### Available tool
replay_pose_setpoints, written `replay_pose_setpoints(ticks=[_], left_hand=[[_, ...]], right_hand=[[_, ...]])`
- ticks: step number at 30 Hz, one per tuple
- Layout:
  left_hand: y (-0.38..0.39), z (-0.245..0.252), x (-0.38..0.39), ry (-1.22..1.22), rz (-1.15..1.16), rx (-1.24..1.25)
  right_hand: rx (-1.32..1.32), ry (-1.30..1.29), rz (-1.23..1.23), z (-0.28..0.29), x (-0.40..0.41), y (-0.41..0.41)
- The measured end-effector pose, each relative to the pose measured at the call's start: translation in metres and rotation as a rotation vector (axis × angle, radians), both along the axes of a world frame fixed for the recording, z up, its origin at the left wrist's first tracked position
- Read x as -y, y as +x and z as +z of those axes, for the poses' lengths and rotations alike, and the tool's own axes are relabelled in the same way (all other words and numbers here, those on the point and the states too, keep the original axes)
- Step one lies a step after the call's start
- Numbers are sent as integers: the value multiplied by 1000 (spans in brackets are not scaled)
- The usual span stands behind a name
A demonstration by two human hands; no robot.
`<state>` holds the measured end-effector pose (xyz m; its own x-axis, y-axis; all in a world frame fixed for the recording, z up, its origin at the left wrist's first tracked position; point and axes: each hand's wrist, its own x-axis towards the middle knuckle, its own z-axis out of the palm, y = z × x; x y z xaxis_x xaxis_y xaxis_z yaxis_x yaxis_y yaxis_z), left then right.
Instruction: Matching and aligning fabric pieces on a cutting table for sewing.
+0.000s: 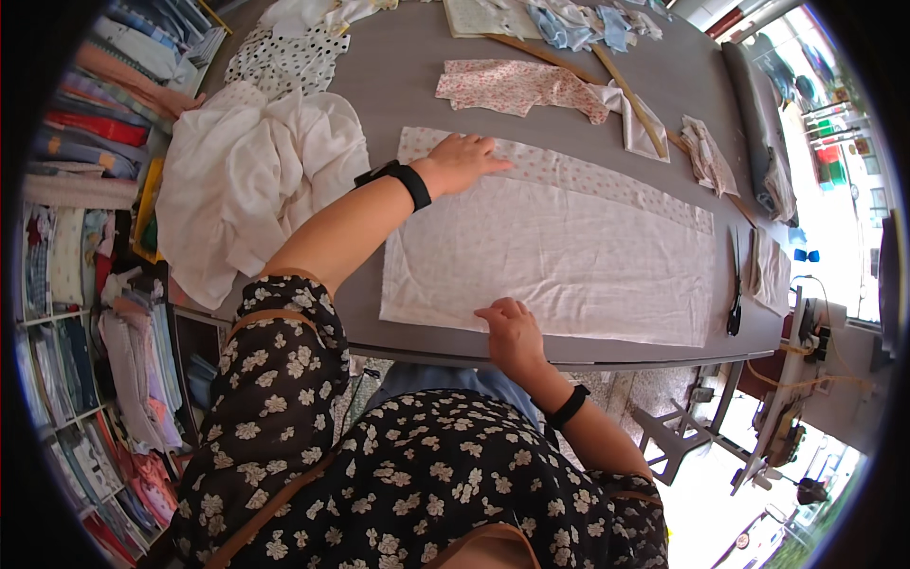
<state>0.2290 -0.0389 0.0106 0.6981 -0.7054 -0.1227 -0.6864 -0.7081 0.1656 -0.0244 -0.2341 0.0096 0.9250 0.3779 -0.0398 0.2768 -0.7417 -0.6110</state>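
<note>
A pale cloth with small pinkish dots lies spread on the grey table. Its far strip shows the dots more strongly, and the rest looks paler and slightly creased. My left hand rests flat on that far strip, near its left end, thumb apart from the fingers. At the cloth's near edge, my right hand touches the fabric with curled fingers and the thumb pointing left; whether it pinches the edge is hidden. Black-handled scissors lie just right of the cloth.
A heap of white cloth lies at left, polka-dot fabric behind it. Beyond the spread cloth are a floral piece, a wooden ruler and scraps. Shelves of folded fabric stand left; a grey stool stands below right.
</note>
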Motion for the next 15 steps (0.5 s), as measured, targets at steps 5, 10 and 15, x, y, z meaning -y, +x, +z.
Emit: replay_pose_setpoints(ticks=[5,10,15], left_hand=[[1,-7,13,82,27,83],[0,-5,20,106,9,171],[0,-7,56,-80,-57,95]], right_hand=[[-9,-21,26,-5,12,-24],[-9,19,5,-1,24,-17],[46,-43,-67,-1,43,-7]])
